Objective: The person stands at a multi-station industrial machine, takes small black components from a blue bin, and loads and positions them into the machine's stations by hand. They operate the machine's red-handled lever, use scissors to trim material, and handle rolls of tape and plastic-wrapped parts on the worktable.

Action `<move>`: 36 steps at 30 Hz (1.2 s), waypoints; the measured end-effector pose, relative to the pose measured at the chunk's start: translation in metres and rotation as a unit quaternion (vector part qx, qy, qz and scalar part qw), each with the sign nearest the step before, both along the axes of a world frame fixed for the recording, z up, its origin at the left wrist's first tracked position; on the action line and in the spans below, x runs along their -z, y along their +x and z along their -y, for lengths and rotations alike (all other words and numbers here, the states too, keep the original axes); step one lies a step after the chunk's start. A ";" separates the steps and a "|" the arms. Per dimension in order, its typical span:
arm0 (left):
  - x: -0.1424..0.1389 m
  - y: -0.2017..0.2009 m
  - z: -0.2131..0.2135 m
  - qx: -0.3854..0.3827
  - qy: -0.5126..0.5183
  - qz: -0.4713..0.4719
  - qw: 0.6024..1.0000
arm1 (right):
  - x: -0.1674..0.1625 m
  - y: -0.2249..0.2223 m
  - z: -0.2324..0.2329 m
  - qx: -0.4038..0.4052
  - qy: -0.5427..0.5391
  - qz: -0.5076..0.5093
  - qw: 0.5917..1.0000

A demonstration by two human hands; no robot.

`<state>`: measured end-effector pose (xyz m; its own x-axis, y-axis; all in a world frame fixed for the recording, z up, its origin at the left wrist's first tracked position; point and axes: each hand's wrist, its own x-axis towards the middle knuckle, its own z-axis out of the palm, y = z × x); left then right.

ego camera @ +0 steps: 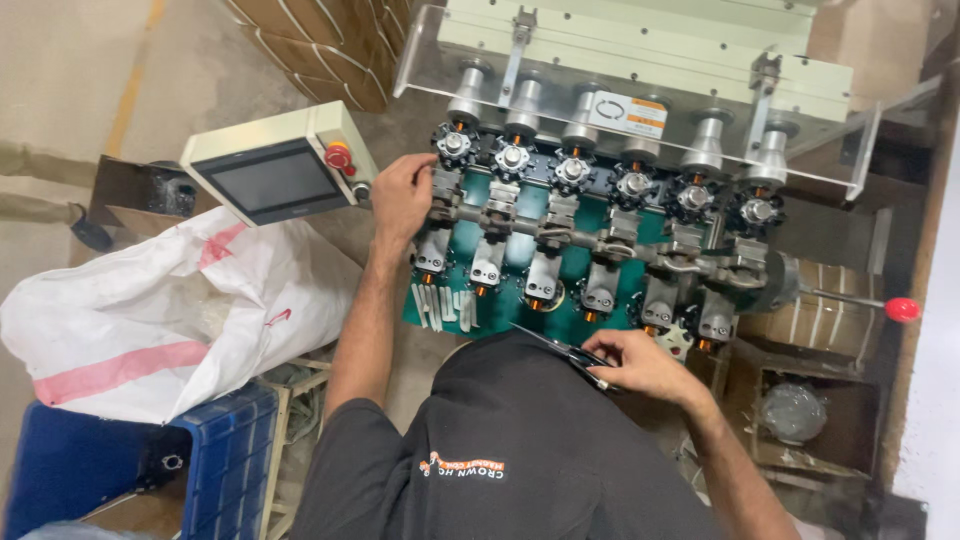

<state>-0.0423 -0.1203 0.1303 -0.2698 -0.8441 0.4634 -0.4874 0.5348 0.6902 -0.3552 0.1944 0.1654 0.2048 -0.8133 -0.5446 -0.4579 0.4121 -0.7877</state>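
Left hand [400,195]: fingers closed on leftmost winding head [443,190], steadying it.
Right hand [640,365]: grip holds scissors [570,352], kept ready.

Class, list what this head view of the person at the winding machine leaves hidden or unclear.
- Left hand: fingertips hidden behind the machine's leftmost clamp.
- Right hand: scissors partly covered by the fingers; whether the blades are open is unclear.
- Control panel: screen dark, nothing shown.
- White sack: contents hidden.
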 end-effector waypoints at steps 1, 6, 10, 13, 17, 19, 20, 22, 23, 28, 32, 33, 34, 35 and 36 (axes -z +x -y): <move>0.009 -0.003 -0.017 -0.046 0.033 -0.062 0.996 | 0.020 -0.007 -0.021 0.024 0.000 -0.054 0.998; 0.062 -0.010 -0.097 -0.151 0.184 -0.307 0.922 | 0.141 -0.025 -0.091 0.100 -0.002 -0.289 0.952; 0.083 0.015 -0.143 -0.210 0.215 -0.400 0.866 | 0.215 -0.025 -0.080 0.094 -0.033 -0.318 0.943; 0.081 0.045 -0.167 -0.258 0.209 -0.435 0.837 | 0.232 -0.018 -0.055 0.029 -0.125 -0.391 0.911; 0.073 0.074 -0.182 -0.283 0.221 -0.409 0.839 | 0.223 -0.005 -0.021 -0.122 -0.071 -0.406 0.903; 0.072 0.080 -0.179 -0.259 0.259 -0.372 0.853 | 0.212 0.012 -0.009 -0.160 -0.080 -0.313 0.933; 0.072 0.080 -0.175 -0.250 0.277 -0.348 0.860 | 0.205 0.023 -0.008 -0.173 -0.114 -0.249 0.946; 0.069 0.075 -0.163 -0.245 0.279 -0.292 0.882 | 0.190 0.055 -0.004 -0.165 -0.119 -0.089 0.975; 0.067 0.072 -0.155 -0.247 0.264 -0.258 0.896 | 0.183 0.076 -0.001 -0.142 -0.087 0.005 0.986; 0.041 0.062 -0.111 -0.132 0.388 -0.336 0.848 | 0.144 0.197 0.051 0.071 -0.087 0.197 0.974; 0.027 0.075 -0.094 -0.064 0.506 -0.306 0.804 | 0.121 0.275 0.118 0.357 0.066 0.393 0.845; 0.026 0.079 -0.093 -0.020 0.517 -0.333 0.788 | 0.118 0.288 0.130 0.394 0.059 0.398 0.826; 0.027 0.083 -0.091 0.025 0.527 -0.358 0.771 | 0.116 0.298 0.141 0.431 0.052 0.403 0.806; 0.029 0.086 -0.089 0.061 0.529 -0.390 0.751 | 0.115 0.307 0.151 0.469 0.045 0.408 0.782; 0.033 0.088 -0.086 0.098 0.532 -0.419 0.729 | 0.115 0.314 0.157 0.477 0.025 0.406 0.779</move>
